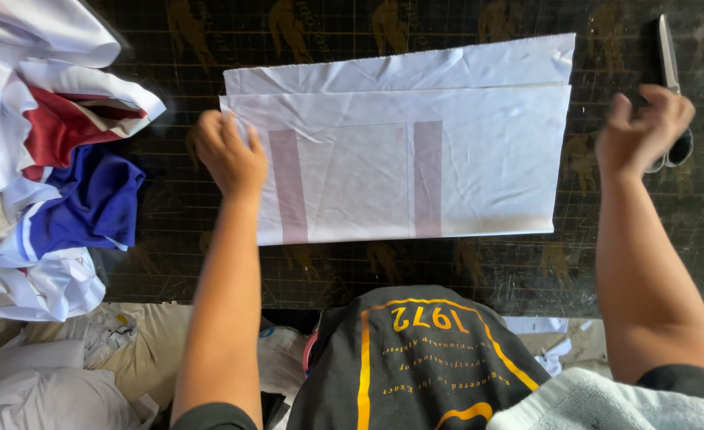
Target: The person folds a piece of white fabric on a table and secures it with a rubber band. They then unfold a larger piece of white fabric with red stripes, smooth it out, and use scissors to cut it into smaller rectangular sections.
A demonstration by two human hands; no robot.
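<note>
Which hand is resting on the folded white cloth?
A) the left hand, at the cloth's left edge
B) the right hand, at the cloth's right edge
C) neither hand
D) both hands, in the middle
A: the left hand lies on the left edge of the white cloth, while the right hand is off the cloth, at the scissors on the dark table.

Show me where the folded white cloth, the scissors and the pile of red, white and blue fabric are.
folded white cloth point(479, 159), head view, on its bare right half.
scissors point(668, 56), head view, on the blade above the right hand point(639, 131).
pile of red, white and blue fabric point(89, 199), head view, on the blue piece.
</note>
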